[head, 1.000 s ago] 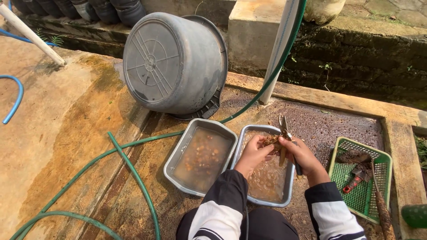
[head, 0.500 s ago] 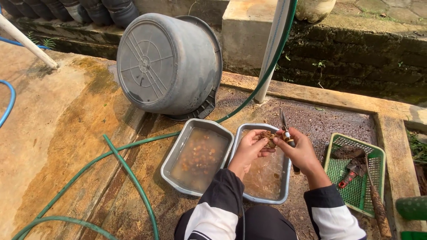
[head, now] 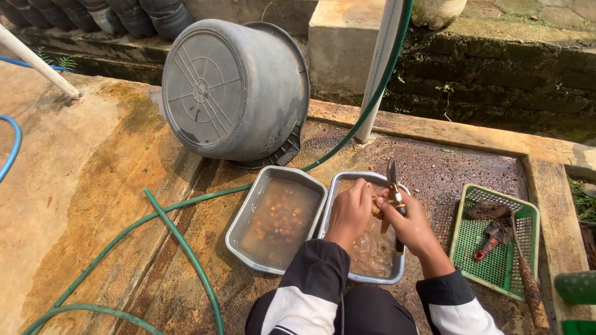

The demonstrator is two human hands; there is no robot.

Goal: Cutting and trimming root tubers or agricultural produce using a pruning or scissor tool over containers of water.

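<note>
Both hands are working over the right metal tray (head: 397, 273): left hand (head: 351, 209) pinching a small brownish piece (head: 376, 209), right hand (head: 406, 218) gripping shears (head: 393, 185). Green basket (head: 462, 231) is sitting just right.

over the last second we see both hands lift from low inside the right metal tray (head: 397, 273) to its far rim. the left hand (head: 351, 211) now closes over the small brown piece (head: 376, 209), hiding most of it. the right hand (head: 406, 218) tips the scissors (head: 392, 180) more upright, blades pointing far.
</note>
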